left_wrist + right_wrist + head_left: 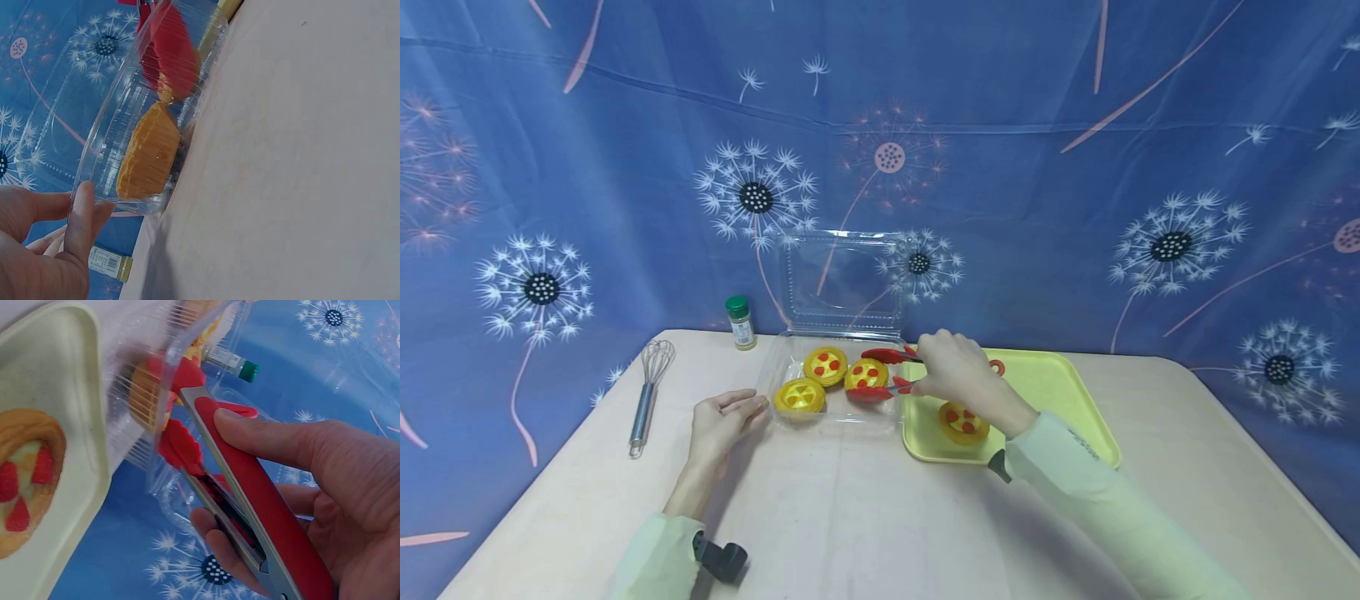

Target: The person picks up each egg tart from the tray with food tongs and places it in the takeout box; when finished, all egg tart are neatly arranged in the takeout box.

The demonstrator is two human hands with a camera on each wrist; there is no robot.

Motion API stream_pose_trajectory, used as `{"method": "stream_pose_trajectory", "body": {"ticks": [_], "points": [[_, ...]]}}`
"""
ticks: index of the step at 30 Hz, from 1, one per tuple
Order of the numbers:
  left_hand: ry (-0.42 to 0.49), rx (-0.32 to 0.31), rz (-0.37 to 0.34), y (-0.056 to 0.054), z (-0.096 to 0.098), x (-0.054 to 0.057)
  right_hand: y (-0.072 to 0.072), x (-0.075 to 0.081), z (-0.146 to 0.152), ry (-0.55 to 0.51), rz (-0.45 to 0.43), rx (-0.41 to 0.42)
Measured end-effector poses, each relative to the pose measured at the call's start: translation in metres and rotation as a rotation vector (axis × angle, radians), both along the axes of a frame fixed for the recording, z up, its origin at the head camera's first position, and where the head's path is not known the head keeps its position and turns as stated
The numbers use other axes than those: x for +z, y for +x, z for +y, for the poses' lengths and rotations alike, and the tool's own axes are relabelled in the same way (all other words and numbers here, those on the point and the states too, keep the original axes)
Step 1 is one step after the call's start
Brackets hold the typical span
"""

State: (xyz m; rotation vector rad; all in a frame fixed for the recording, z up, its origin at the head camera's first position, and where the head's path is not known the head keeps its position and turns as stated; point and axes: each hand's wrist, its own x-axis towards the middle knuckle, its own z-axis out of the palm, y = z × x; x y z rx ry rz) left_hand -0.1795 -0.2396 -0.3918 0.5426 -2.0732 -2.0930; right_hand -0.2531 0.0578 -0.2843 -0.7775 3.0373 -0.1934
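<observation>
Red-and-steel tongs [265,515] held in the right hand [955,371], thumb along 1 arm and fingers bent round the other, tips set apart on either side of a red-topped tart [865,372]. Lying just left of that hand, inside a clear plastic container [837,405]; cannot tell whether lifted or resting on the bottom. Pinched around the container's left rim, the thumb and fingers of the left hand [722,425]. Between the hands, in the same container, 2 more: a yellow-topped tart [800,397] near the left hand's fingertips and, slightly farther off, a second red-dotted tart [825,364]. Raised beyond both hands, the transparent lid [842,283]. Below and to the right of the right hand, a yellow tray [1067,408] bearing 1 strawberry-red tart [964,425]. Left of the left hand on the table [865,517], a whisk [646,404]; beyond it, upright, a green-capped jar [742,325].
</observation>
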Motion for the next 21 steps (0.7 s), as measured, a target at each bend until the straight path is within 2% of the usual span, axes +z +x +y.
{"method": "stream_pose_trajectory", "body": {"ticks": [9,21], "points": [[-0.014,0.005,0.002,-0.002,0.001,0.000,-0.007,-0.008,0.004,-0.022,-0.008,0.005],[-0.011,0.000,-0.009,-0.002,0.001,-0.002,-0.010,-0.019,0.012,-0.024,0.081,0.035]]}}
